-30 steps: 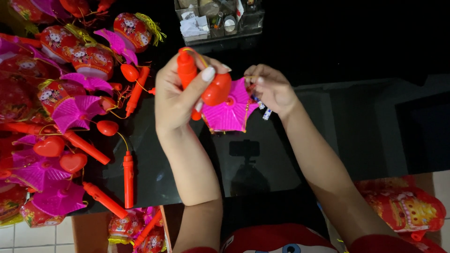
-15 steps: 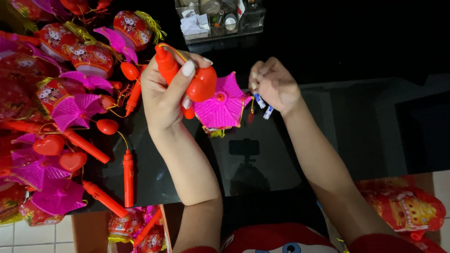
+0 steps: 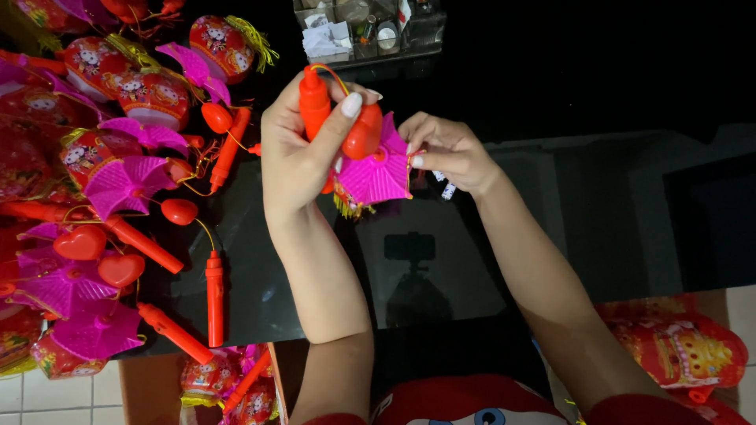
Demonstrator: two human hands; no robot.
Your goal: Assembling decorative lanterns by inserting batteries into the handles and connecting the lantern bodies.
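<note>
Head view. Your left hand (image 3: 303, 153) is closed around an orange handle (image 3: 315, 102), thumb pressed over the red-orange heart-shaped piece (image 3: 364, 131) just beside it. Your right hand (image 3: 445, 149) pinches the edge of the pink fan-shaped lantern top (image 3: 376, 173), which hangs just below and between both grips, above the dark glass table (image 3: 472, 260).

Risks, as judged: the thin yellow cord (image 3: 335, 75) looping off the handle tip could snag under your thumb or pull loose if the two hands draw apart. The pleated pink piece looks thin and could crease or tear under the pinch. The pile of finished lanterns (image 3: 118, 157) lies well left of the grip, clear of your elbow.

Not verifiable: how the heart piece joins the fan is hidden behind your left fingers. The small white object (image 3: 447, 189) under your right hand cannot be identified. The tray (image 3: 366, 31) beyond the grip is cut off.
</note>
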